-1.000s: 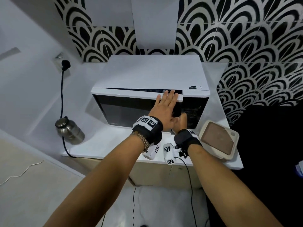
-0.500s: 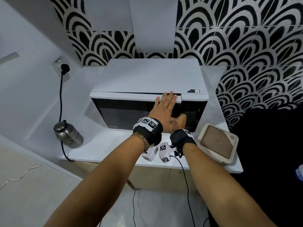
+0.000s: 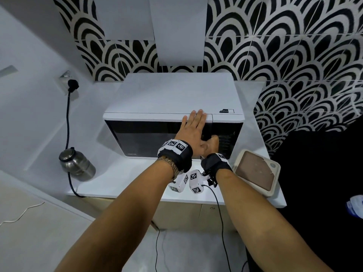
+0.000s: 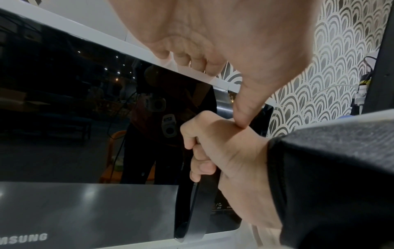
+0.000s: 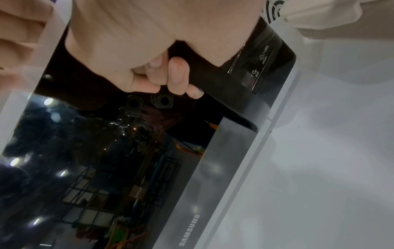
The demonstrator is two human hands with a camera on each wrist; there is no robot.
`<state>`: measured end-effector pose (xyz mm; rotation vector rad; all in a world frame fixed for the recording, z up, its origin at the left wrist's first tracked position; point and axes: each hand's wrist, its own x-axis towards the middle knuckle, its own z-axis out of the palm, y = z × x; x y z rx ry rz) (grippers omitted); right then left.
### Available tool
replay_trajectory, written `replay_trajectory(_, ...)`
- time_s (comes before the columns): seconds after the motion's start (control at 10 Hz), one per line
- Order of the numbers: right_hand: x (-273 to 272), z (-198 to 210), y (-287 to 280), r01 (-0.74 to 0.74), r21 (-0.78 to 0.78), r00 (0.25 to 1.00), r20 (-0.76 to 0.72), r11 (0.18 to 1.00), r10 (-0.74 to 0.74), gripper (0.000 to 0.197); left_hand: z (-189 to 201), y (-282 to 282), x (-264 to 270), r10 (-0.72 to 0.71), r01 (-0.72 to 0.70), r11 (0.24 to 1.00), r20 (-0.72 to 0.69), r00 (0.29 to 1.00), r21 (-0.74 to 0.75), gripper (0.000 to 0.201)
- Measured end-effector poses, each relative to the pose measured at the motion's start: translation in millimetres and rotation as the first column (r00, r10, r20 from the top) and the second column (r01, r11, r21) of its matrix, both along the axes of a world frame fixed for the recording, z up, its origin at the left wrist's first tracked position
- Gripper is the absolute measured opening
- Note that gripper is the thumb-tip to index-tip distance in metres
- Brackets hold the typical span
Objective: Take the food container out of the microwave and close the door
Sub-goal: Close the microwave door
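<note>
The white microwave point(image 3: 172, 95) stands on the counter with its dark glass door point(image 3: 147, 138) flush against the body. My left hand point(image 3: 193, 126) lies flat with straight fingers on the door's top right corner, seen as a palm point(image 4: 213, 33) in the left wrist view. Just below it, my right hand point(image 3: 211, 144) curls round the black vertical door handle point(image 5: 224, 87), fingers point(image 4: 198, 161) wrapped behind the handle point(image 4: 187, 202). The beige food container point(image 3: 255, 169) with a brown lid sits on the counter to the right of the microwave, apart from both hands.
A steel flask point(image 3: 76, 165) stands left of the microwave, with a black cord running up to a wall plug point(image 3: 72, 84). The counter's front edge point(image 3: 137, 195) is close below my wrists. A patterned tile wall is behind, and a dark surface lies at far right.
The door's top edge stood slightly out from the body a second ago; now it sits flush. Both hands have moved forward with it.
</note>
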<state>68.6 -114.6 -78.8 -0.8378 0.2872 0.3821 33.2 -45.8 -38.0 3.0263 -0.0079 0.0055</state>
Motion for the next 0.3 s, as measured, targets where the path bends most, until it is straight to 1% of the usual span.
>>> replay_trajectory(0.1,0.8,-5.3,-5.7,0.071,-0.152,0.997,0.042,0.986,-0.066,0.041,4.0,-0.9,-1.6,0.018,-0.018,1.0,-0.012,1.0,-0.001,0.104)
replay_trajectory(0.2,0.6,-11.0,-16.1,0.073,-0.273,0.989,0.146,0.959,-0.034,0.037,8.0,-1.4,-1.1,0.014,-0.014,1.0,-0.012,1.0,-0.01,0.104)
replay_trajectory(0.3,-6.3,-11.1,-22.4,0.002,-0.573,0.926,0.31,0.819,0.214,0.025,13.7,-1.7,-2.0,0.02,-0.02,0.999,0.003,1.0,-0.044,0.1)
